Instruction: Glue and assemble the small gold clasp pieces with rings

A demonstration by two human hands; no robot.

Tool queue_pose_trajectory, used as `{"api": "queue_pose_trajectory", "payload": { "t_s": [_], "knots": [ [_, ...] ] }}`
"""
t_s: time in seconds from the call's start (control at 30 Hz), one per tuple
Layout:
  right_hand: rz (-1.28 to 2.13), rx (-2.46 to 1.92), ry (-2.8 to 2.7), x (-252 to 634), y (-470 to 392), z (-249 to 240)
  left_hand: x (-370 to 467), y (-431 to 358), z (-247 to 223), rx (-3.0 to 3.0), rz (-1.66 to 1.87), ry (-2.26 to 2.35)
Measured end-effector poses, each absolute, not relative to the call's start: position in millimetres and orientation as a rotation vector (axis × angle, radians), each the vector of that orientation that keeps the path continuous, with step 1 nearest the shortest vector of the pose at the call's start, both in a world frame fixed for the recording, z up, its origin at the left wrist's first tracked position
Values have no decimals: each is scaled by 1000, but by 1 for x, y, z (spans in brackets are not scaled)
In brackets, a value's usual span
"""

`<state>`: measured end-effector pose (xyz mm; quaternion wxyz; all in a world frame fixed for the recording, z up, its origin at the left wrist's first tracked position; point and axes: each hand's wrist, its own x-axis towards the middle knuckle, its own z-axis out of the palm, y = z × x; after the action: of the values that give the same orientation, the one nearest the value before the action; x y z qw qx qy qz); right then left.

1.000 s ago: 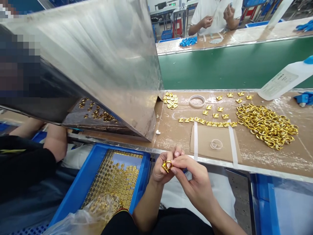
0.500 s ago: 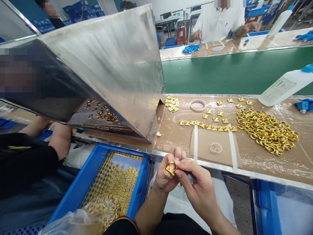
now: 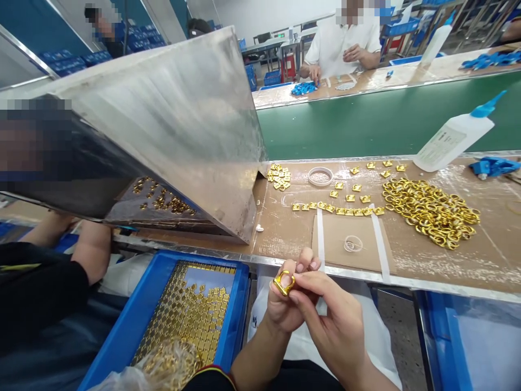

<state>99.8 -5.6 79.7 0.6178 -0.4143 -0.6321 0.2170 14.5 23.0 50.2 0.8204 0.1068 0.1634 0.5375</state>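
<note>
A gold ring [image 3: 280, 288] with a flat top is held between my two hands, just off the table's front edge. My left hand [image 3: 285, 315] is closed round it, with its thumb behind the band. The thumb and forefinger of my right hand [image 3: 337, 315] pinch the band's right side. Beyond them, a cardboard pad [image 3: 331, 250] with white tape strips carries a small clear round dish [image 3: 353, 243]. Past the pad runs a row of small gold pieces [image 3: 349, 212]. A heap of gold rings [image 3: 431, 213] lies to the right.
A slanted metal hood [image 3: 175, 119] stands at left. Below it, a blue tray [image 3: 236, 309] holds rows of gold pieces and a plastic bag [image 3: 166, 361]. A white tape roll [image 3: 320, 176] and a blue-capped bottle [image 3: 451, 138] are farther back. Across the green belt [image 3: 345, 127] sits another person.
The view has shifted slightly, and both my hands stay on the ring, which looks a little turned. Across the belt, the other person's one hand reaches the blue pieces and the other is raised.
</note>
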Motion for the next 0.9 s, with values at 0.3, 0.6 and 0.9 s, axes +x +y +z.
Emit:
{"api": "queue_pose_trajectory", "payload": {
  "t_s": [0.3,0.6,0.9],
  "knots": [
    [519,-945,-1461,103,-8,80,15,21,46,199,1073,197],
    [519,-954,-1494,107,-7,73,13,26,47,256,1047,276],
    [610,-880,-1503,106,0,68,2,31,43,331,1046,314]
  ]
}}
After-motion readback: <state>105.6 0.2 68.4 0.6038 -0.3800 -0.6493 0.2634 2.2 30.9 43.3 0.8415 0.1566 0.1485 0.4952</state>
